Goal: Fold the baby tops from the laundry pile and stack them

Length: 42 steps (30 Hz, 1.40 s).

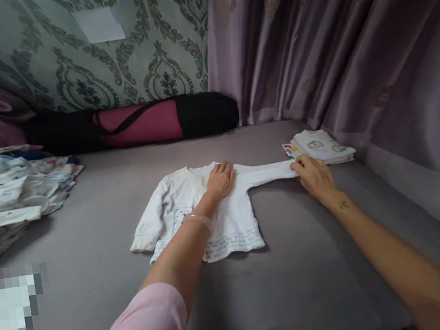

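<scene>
A small white long-sleeved shirt (230, 212) with a bear print and lines of text along its hem lies spread on the grey sheet (301, 279). My left hand (221, 180) rests flat on the shirt near the collar and shoulder, fingers extended. At the right, my right hand (313, 173) pinches the cuff of one sleeve, which is stretched straight out sideways. The other sleeve slants down to the left, untouched. Just behind my right hand sits a small folded stack of white printed cloth (319, 145).
A pile of folded printed clothes (6, 189) is at the left. A black and dark pink long bag (140, 124) lies along the patterned wall (138, 45). Purple curtains (260, 44) hang at the back right. Something pixelated covers the lower left corner.
</scene>
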{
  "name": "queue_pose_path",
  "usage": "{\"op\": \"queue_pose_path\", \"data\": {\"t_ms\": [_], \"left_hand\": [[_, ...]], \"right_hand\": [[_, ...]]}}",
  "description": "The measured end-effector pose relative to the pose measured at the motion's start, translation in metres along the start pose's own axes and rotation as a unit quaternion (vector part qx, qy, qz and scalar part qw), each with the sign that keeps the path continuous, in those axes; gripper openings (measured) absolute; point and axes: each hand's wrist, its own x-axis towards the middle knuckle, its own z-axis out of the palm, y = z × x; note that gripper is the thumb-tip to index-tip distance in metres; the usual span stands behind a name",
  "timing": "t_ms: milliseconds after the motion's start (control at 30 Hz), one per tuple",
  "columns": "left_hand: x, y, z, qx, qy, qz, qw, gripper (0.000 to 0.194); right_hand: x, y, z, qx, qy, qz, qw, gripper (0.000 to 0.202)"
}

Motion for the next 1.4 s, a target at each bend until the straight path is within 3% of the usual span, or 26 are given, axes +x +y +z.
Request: {"op": "queue_pose_path", "data": {"t_ms": [133, 333, 467, 567, 733, 867, 1067, 1233, 1400], "left_hand": [[-0.001, 0.007, 0.001, 0.033, -0.014, -0.021, 0.999, 0.051], [0.002, 0.013, -0.005, 0.052, -0.030, -0.040, 0.997, 0.053], [0.012, 0.016, -0.016, 0.054, -0.041, -0.056, 0.996, 0.044], [0.021, 0.018, -0.021, 0.055, -0.049, -0.073, 0.995, 0.039], [0.036, 0.015, -0.023, 0.038, -0.068, -0.093, 0.993, 0.033], [0.044, 0.011, -0.020, 0.017, -0.069, -0.076, 0.995, 0.024], [0.050, 0.008, -0.014, -0.014, -0.056, -0.066, 0.996, 0.023], [0.046, 0.005, -0.007, 0.015, -0.040, -0.070, 0.997, 0.023], [0.042, 0.001, -0.001, 0.050, -0.010, -0.059, 0.997, 0.024]], "right_hand": [[-0.014, 0.006, 0.030, -0.001, -0.047, -0.026, 0.999, 0.037], [-0.011, 0.006, 0.037, 0.132, -0.057, 0.055, 0.988, 0.037], [0.000, 0.016, 0.037, 0.290, -0.115, 0.179, 0.933, 0.030], [0.003, 0.018, 0.040, 0.349, -0.130, 0.262, 0.890, 0.038], [0.000, 0.009, 0.053, 0.301, -0.036, 0.313, 0.900, 0.038], [-0.001, 0.003, 0.063, 0.350, -0.001, 0.337, 0.874, 0.056], [-0.002, -0.003, 0.076, 0.422, 0.124, 0.325, 0.837, 0.044], [-0.001, 0.000, 0.077, 0.385, 0.176, 0.295, 0.857, 0.032], [0.003, 0.000, 0.077, 0.295, 0.128, 0.237, 0.917, 0.023]]}}
